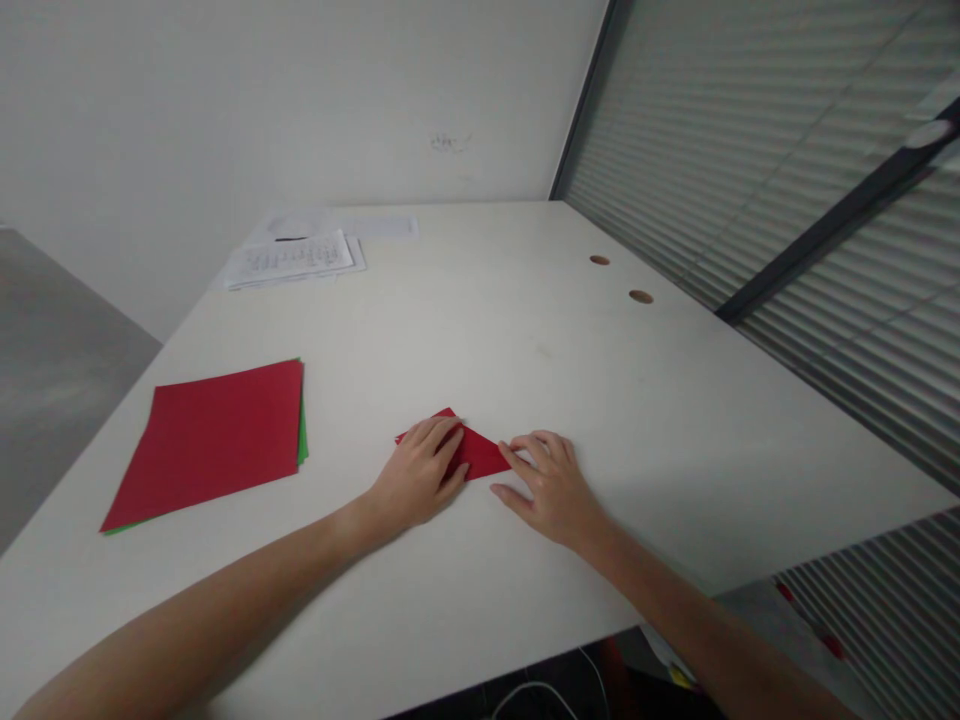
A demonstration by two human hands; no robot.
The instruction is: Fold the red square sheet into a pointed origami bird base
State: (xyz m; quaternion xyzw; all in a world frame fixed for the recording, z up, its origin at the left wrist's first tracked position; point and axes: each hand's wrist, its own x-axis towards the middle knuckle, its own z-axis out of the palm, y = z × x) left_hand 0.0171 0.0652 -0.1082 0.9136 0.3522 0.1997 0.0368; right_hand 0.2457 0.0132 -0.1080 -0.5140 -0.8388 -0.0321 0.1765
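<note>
Slipping is the likeliest fault for the small red folded paper (480,456), right of the red sheet stack (217,435), if the left hand (421,470), pressing flat, eases while the right hand (551,485) fingers its tip, nothing gripped.

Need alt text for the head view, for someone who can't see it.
Two bare hands, left and right, press a small folded red paper on a white table. A stack of red and green sheets lies to the left; printed papers sit behind.
</note>
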